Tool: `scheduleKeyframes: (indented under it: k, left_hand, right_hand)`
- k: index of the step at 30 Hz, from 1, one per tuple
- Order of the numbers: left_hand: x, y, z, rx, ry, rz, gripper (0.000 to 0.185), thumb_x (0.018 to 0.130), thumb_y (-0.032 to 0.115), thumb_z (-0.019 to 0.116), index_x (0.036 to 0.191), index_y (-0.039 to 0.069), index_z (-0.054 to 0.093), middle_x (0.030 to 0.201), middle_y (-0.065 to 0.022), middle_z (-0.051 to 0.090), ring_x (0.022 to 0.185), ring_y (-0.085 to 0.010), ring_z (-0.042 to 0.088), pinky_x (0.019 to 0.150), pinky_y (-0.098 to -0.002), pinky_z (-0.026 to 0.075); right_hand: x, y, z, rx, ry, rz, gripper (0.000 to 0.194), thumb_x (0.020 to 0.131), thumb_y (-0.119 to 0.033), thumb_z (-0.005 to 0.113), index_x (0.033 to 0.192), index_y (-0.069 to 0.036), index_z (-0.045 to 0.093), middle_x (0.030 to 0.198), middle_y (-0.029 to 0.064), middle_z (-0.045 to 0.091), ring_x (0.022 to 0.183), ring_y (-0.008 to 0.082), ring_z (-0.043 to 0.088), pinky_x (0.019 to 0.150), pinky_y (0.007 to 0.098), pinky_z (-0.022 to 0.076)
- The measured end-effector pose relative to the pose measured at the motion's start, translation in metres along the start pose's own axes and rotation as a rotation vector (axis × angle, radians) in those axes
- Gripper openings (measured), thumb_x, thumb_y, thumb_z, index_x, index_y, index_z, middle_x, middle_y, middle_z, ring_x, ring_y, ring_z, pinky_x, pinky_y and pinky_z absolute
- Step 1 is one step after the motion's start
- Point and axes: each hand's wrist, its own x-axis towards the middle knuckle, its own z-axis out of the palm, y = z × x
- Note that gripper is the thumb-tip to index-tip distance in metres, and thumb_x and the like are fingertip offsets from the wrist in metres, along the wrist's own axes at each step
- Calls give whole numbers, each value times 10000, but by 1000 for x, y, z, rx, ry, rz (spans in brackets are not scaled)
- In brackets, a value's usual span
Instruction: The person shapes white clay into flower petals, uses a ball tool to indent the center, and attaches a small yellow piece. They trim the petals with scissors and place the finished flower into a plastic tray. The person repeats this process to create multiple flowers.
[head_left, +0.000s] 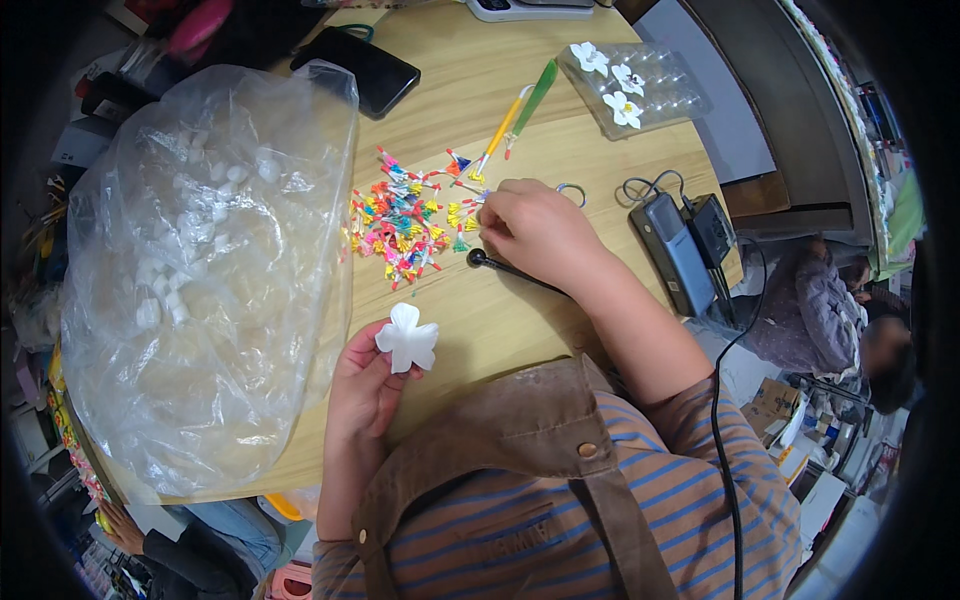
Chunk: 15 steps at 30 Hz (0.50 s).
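Note:
My left hand holds a white five-petalled artificial flower by its lower left side, petals facing up. My right hand is over the table with its fingers curled down, at the right edge of a pile of small coloured flower stamens. Several yellow-tipped bunches lie close by its fingertips, which are partly hidden, so I cannot tell whether anything is pinched there. Under that hand and forearm lies a black ball-tipped rod. An orange-handled tool and a green pointed strip lie beyond.
A large clear plastic bag with small white pieces covers the left side. A clear tray with three white flowers sits at the far right. Nearby are a phone, a power bank with cables and a metal ring. Other people are nearby.

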Motion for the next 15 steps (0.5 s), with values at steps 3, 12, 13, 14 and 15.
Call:
scheduleKeyframes:
  k: [3, 12, 13, 14, 15]
  left_hand:
    - [1, 1, 5, 28, -11, 11, 306, 864, 61, 513, 1159, -14, 487, 1024, -151, 595, 850, -230, 602, 693, -311, 501]
    - [4, 2, 25, -24, -45, 48, 369, 884, 147, 508, 1209, -16, 447, 1007, -146, 600, 786, -197, 597, 646, -280, 472]
    - [4, 3, 30, -14, -46, 44, 372, 885, 153, 506, 1211, -14, 444, 1004, -143, 600, 776, -193, 594, 640, -276, 468]
    - [4, 2, 33, -3, -64, 46, 369, 887, 157, 501, 1210, -11, 444, 1000, -138, 600, 768, -188, 591, 638, -272, 465]
    - [5, 1, 36, 9, -83, 45, 366, 889, 160, 497, 1210, -8, 444, 997, -134, 600, 761, -184, 588, 635, -269, 462]
  right_hand:
    - [1, 0, 1, -83, -23, -29, 74, 685, -79, 617, 690, -34, 558, 709, 107, 557, 739, 286, 549, 656, 385, 448]
    - [-22, -4, -15, 664, -76, 240, 151, 784, -23, 579, 930, 9, 599, 778, 47, 594, 733, 122, 593, 653, 256, 480]
    - [-27, -7, -19, 876, -109, 259, 178, 798, -16, 573, 974, 11, 588, 796, 40, 591, 750, 106, 586, 664, 242, 477]
    - [-32, -12, -24, 1089, -143, 276, 206, 813, -9, 567, 1018, 13, 576, 814, 33, 588, 767, 90, 580, 676, 227, 475]
    - [-39, -16, -27, 1301, -175, 295, 234, 827, -2, 561, 1061, 16, 565, 832, 26, 585, 784, 74, 573, 687, 213, 472]
